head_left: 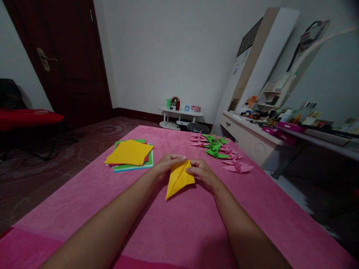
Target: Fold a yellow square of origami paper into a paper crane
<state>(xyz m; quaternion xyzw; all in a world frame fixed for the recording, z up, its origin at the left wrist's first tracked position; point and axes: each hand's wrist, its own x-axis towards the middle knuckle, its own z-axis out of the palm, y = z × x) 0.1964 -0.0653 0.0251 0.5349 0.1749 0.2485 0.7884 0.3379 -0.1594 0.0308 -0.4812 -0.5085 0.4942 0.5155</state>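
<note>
Folded paper (178, 178): yellow. Paper stack (129, 152): yellow on top; red, green, white, blue edges below. Paper cranes (215, 150): pink, green. Cloth (174, 231): pink. Door (73, 56): dark reddish-brown. Floor (110, 129): dull red, paler swirls.

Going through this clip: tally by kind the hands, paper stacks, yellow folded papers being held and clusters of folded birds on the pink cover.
Hands: 2 (left hand, right hand)
Paper stack: 1
Yellow folded paper: 1
Bird cluster: 1 (too crowded to count singly)
Total: 5

A door (75, 86) (dark, reddish) stands beside a pale wall (168, 48).
</note>
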